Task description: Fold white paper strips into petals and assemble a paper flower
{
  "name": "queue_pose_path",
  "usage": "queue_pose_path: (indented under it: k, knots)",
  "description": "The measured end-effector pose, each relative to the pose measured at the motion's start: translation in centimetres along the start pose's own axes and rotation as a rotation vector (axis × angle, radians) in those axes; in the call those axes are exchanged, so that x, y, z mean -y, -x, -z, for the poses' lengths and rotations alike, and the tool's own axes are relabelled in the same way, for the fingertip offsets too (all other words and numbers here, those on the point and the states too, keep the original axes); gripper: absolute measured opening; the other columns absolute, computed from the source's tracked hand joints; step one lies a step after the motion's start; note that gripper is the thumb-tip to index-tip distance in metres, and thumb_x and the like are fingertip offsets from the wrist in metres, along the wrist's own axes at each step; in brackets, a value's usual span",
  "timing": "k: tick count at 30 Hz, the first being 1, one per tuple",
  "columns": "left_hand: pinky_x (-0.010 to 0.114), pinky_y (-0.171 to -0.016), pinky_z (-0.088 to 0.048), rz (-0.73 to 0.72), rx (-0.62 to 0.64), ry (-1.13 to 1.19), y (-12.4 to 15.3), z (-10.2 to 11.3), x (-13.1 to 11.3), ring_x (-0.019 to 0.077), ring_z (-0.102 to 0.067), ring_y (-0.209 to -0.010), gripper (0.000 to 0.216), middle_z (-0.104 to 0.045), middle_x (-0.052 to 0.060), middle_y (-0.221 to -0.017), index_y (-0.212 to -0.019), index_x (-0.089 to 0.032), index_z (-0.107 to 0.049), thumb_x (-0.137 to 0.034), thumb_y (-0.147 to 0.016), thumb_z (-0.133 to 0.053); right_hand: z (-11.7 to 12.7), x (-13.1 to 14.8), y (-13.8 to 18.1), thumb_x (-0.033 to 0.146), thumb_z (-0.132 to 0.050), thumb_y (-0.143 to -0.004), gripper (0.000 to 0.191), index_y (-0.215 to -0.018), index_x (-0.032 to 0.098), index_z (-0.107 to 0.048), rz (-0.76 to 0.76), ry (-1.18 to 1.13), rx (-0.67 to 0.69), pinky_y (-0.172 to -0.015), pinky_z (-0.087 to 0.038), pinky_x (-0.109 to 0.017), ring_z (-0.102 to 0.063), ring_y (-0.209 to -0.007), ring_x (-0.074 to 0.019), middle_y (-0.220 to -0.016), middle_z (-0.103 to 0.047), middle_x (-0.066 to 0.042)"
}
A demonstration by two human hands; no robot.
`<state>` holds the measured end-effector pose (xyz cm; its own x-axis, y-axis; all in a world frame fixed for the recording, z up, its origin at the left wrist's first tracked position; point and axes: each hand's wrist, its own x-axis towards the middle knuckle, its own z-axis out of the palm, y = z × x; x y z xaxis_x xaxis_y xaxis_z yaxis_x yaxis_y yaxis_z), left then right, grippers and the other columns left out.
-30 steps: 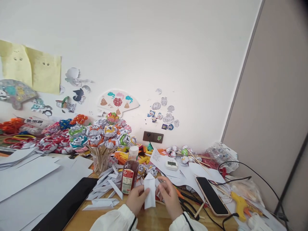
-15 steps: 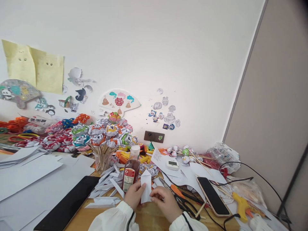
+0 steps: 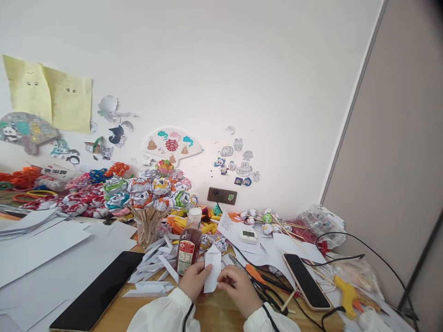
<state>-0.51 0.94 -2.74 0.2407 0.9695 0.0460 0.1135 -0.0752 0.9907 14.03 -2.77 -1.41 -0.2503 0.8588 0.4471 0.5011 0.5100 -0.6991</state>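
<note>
A strip of folded white paper (image 3: 213, 265) with a pointed top stands upright between my two hands. My left hand (image 3: 194, 280) grips its left edge, thumb lying across the front. At the lower right edge of the paper, the curled fingertips of my right hand (image 3: 239, 288) pinch it. Just behind my left hand stands a bottle of reddish-brown liquid (image 3: 188, 242) with a white cap. Black-handled scissors (image 3: 268, 295) lie beside my right hand.
Folded white paper strips (image 3: 152, 272) lie left of the bottle. A dark tablet (image 3: 100, 290) rests on the left, near white sheets (image 3: 41, 249). To the right are a phone (image 3: 306, 281) and a yellow glue gun (image 3: 346, 295) with cables. Paper flowers (image 3: 152, 189) pile up behind.
The folded paper has shifted slightly right and its front face has turned a little. My right fingers have closed in against its lower right edge.
</note>
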Motion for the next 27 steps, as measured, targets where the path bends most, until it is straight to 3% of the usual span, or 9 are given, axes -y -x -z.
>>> queue_pose_path:
  k: [5, 10, 13, 15, 17, 21, 27]
  knots:
    - [0.022, -0.032, -0.031, 0.031, 0.022, 0.047, 0.1, -0.6, 0.4, 0.0094, -0.039, -0.037, 0.042, -0.038, -0.007, -0.041, -0.054, -0.018, -0.044, -0.060, -0.056, -0.046, -0.6, -0.8, 0.1, 0.014, -0.056, -0.062, 0.010, -0.070, 0.019, -0.059, -0.129, -0.069, -0.012, -0.050, -0.034, -0.019, -0.046, -0.053, -0.0101, -0.057, -0.051, 0.004]
    - [0.023, -0.034, -0.034, 0.088, 0.050, 0.058, 0.5, -0.5, -0.4, 0.0098, -0.041, -0.034, 0.035, -0.037, -0.008, -0.037, -0.051, -0.020, -0.040, -0.053, -0.058, -0.048, -0.9, -1.4, 0.0, 0.014, -0.053, -0.063, 0.008, -0.069, 0.018, -0.058, -0.138, -0.140, -0.041, -0.052, -0.036, -0.020, -0.048, -0.055, -0.0103, -0.060, -0.053, 0.003]
    - [0.025, -0.040, -0.037, 0.117, 0.198, 0.078, 0.8, 0.2, -1.4, 0.0114, -0.046, -0.038, 0.028, -0.044, -0.008, -0.039, -0.055, -0.018, -0.045, -0.043, -0.053, -0.058, -0.7, -1.4, -0.1, 0.014, -0.053, -0.062, 0.008, -0.068, 0.017, -0.058, -0.137, -0.140, -0.060, -0.052, -0.037, -0.020, -0.047, -0.054, -0.0105, -0.060, -0.053, 0.003]
    - [0.026, -0.051, -0.041, 0.043, 0.362, 0.124, 0.8, 0.6, -1.6, 0.0135, -0.053, -0.052, 0.027, -0.055, -0.005, -0.050, -0.063, -0.016, -0.052, -0.029, -0.044, -0.066, -0.6, -1.4, -0.1, 0.015, -0.054, -0.062, 0.007, -0.067, 0.017, -0.057, -0.144, -0.135, -0.075, -0.052, -0.037, -0.020, -0.047, -0.054, -0.0110, -0.059, -0.053, 0.003]
    - [0.026, -0.060, -0.041, -0.030, 0.448, 0.142, 0.7, 0.8, -1.5, 0.0144, -0.055, -0.064, 0.034, -0.060, -0.002, -0.063, -0.071, -0.014, -0.055, -0.016, -0.040, -0.067, -0.4, -1.4, -0.2, 0.015, -0.054, -0.062, 0.007, -0.067, 0.017, -0.057, -0.157, -0.138, -0.083, -0.052, -0.037, -0.021, -0.048, -0.055, -0.0113, -0.060, -0.053, 0.002]
    - [0.023, -0.054, -0.039, -0.065, 0.383, 0.065, 0.3, 0.6, -0.6, 0.0114, -0.054, -0.059, 0.038, -0.060, 0.000, -0.069, -0.080, -0.012, -0.054, -0.007, -0.043, -0.061, -0.4, -1.4, -0.2, 0.013, -0.053, -0.062, 0.008, -0.067, 0.017, -0.057, -0.167, -0.144, -0.083, -0.052, -0.037, -0.020, -0.047, -0.053, -0.0107, -0.058, -0.052, 0.003]
    - [0.022, -0.055, -0.041, -0.059, 0.360, 0.026, 0.4, 0.4, -0.4, 0.0105, -0.053, -0.057, 0.038, -0.057, -0.002, -0.063, -0.081, -0.012, -0.054, -0.010, -0.044, -0.063, -0.4, -1.7, -0.2, 0.012, -0.053, -0.061, 0.010, -0.068, 0.017, -0.057, -0.166, -0.121, -0.110, -0.052, -0.037, -0.020, -0.047, -0.055, -0.0109, -0.059, -0.052, 0.003]
